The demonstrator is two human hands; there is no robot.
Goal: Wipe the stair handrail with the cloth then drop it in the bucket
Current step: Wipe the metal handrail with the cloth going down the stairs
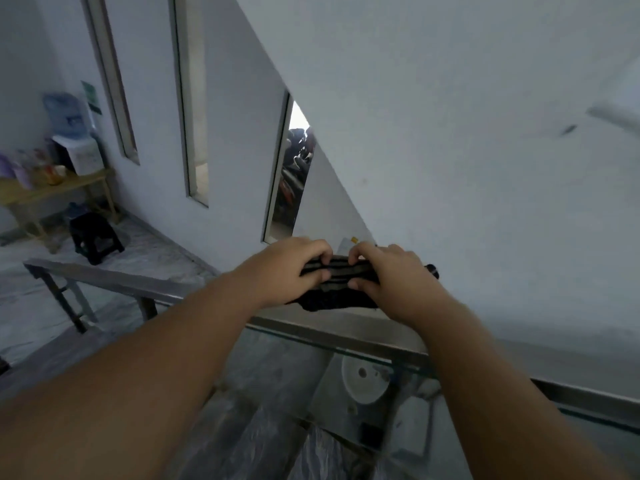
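A dark cloth with grey stripes is bunched between both hands, held just above the metal stair handrail. My left hand grips its left end and my right hand grips its right end, fingers curled over the top. The handrail runs from the left, passes under the hands and continues down to the lower right. Below the rail, seen through a glass panel, a white round bucket stands on the floor. The image is blurred by motion.
A white sloped wall rises on the right. At far left stands a wooden table with a water dispenser, and a black stool beneath it. Narrow windows line the wall ahead.
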